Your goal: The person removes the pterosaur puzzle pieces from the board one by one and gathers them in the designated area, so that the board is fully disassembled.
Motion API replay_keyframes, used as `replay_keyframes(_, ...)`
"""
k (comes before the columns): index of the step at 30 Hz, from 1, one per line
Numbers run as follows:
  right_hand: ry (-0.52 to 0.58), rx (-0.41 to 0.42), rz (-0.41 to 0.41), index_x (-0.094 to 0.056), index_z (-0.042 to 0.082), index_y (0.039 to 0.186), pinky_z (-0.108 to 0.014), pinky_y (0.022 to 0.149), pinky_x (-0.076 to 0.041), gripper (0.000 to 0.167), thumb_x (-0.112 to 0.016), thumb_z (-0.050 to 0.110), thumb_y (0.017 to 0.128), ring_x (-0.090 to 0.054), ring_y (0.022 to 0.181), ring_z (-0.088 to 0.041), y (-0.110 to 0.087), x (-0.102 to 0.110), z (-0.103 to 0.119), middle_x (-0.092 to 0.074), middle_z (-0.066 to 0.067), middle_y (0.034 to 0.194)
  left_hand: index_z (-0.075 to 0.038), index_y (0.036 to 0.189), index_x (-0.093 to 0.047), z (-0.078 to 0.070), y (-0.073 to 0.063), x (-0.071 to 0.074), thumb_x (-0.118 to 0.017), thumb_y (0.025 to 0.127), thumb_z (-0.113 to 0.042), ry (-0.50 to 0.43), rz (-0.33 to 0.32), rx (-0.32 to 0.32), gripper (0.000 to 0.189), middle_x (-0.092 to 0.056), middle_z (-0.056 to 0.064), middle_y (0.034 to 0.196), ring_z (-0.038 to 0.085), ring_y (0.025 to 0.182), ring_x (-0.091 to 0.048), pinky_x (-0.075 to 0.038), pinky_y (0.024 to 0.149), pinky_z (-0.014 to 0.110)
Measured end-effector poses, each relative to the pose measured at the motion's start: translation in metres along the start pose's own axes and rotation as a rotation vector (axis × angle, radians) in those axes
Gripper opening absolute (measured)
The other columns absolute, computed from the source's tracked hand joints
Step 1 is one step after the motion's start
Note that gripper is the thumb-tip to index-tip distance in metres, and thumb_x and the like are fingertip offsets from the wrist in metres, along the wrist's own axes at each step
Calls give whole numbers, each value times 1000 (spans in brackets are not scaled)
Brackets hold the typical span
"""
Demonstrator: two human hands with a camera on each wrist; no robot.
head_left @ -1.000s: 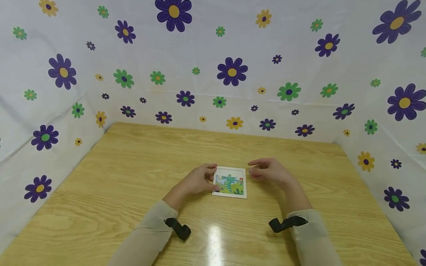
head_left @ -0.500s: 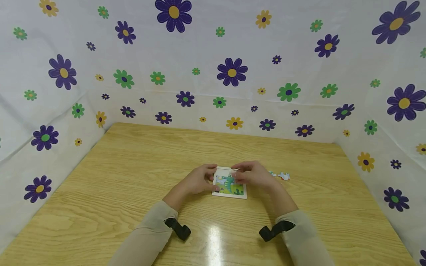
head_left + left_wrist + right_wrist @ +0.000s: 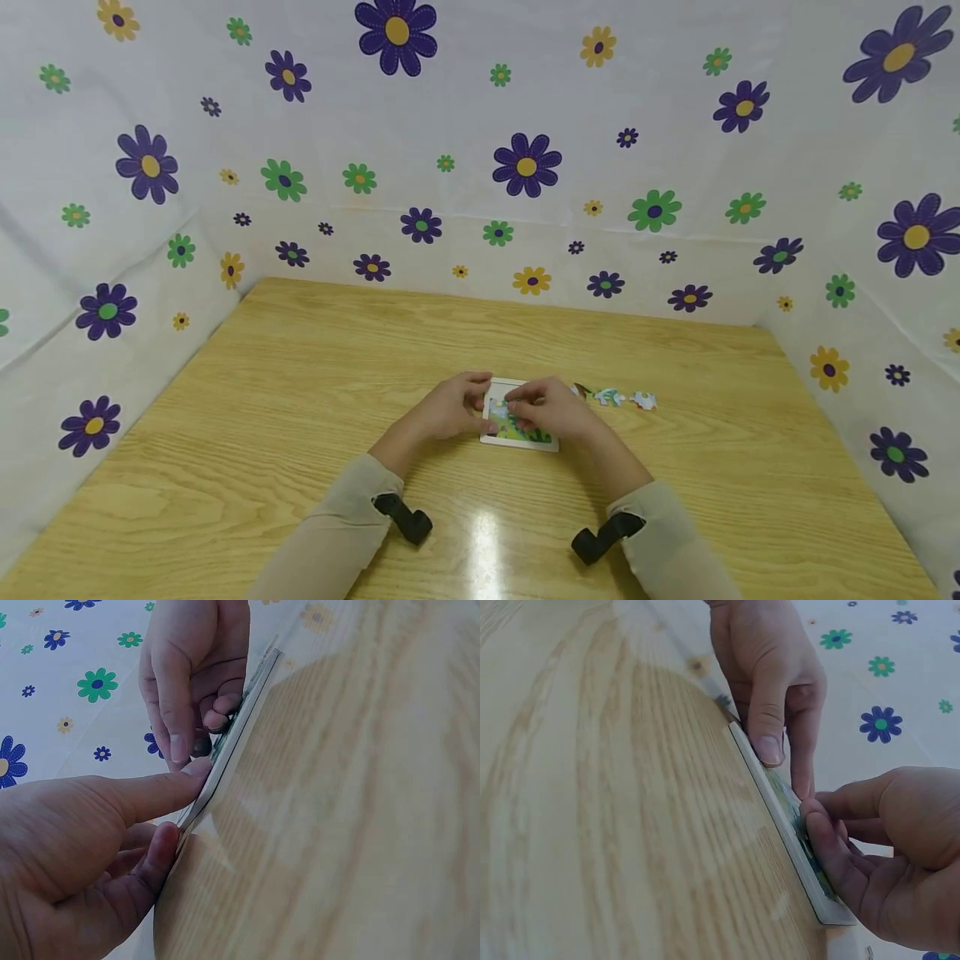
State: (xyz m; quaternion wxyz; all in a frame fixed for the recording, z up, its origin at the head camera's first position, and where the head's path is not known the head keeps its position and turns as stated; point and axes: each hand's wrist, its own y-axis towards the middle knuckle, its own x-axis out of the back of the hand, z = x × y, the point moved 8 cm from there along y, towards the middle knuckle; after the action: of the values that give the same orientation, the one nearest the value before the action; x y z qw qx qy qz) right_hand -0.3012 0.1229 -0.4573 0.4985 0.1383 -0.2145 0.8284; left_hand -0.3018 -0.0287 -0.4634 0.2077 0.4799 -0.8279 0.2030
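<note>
White frame (image 3: pixel 501 442) gripped at nine o'clock, fingertips busy at its centre

Set a clock on the frame, twelve toward the far wall, and read from the left. At nine o'clock the person's left hand (image 3: pixel 448 408) is clamped on the frame, thumb over the rim and fingers bent at its outer edge. My guess is that this anchors it, leaving the other hand free for fine work. The frame looks flat on the table (image 3: pixel 360 350), straight ahead of the person, where both arms meet easily. Inside it shows a green-and-blue picture (image 3: pixel 513 431), partly covered. Over its right half is the right hand (image 3: pixel 553 410), forearm toward four o'clock, thumb and forefinger drawn together at the picture; whether anything sits between them, I can't tell. Farther right, between two and three o'clock, loose puzzle pieces (image 3: pixel 609 397) lie on the wood, apart from the frame, probably placed there for easy reach.

Underneath, the tabletop is pale yellow wood grain, a streak of glare (image 3: pixel 483 554) shining between six and seven. White cloth (image 3: pixel 420 125), printed with purple, green and yellow daisies, hangs at the left, across twelve o'clock, and down the right.
</note>
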Motion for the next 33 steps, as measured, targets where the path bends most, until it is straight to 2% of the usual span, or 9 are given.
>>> replay_keyframes(7, -62, 26, 1, -68, -1, 119, -30, 69, -55, 24, -58, 11, 101, -64, 71, -13, -2, -5, 4, -68, -9, 89, -8, 152, -42, 0, -2, 0, -83, 83, -20, 5, -2, -8, 82, -55, 6, 140, 16, 100, -53, -46, 86, 31)
replay_keyframes(14, -123, 62, -13, -64, 2, 115, -26, 61, -51, 17, -57, 10, 101, -61, 63, -13, -1, -6, 5, -62, -7, 77, -9, 153, -40, -1, -3, -2, -83, 83, -20, -2, 3, -4, 83, -59, 7, 138, 16, 100, -54, -46, 86, 31)
replay_keyframes(20, -148, 59, -47, -62, 4, 113, -25, 58, -50, 15, -59, 10, 100, -61, 62, -12, -1, -6, 7, -61, -6, 78, -8, 153, -41, -3, -4, -1, -84, 83, -19, -12, -1, -8, 83, -57, 8, 141, 17, 99, -53, -46, 85, 31)
replay_keyframes(29, -52, 50, -42, -62, 1, 107, -28, 66, -55, 10, -61, 8, 100, -63, 70, -14, -3, -7, 11, -63, -11, 96, -9, 152, -41, -3, -1, -1, -83, 83, -20, 6, -2, 4, 82, -58, 8, 139, 17, 99, -54, -46, 86, 31)
replay_keyframes(33, -35, 55, -39, -63, 0, 101, -28, 69, -55, 8, -62, 8, 99, -63, 72, -14, -4, -7, 14, -64, -12, 94, -8, 152, -43, -3, 0, 1, -84, 82, -20, 23, -10, 6, 82, -58, 9, 140, 16, 100, -56, -47, 88, 32)
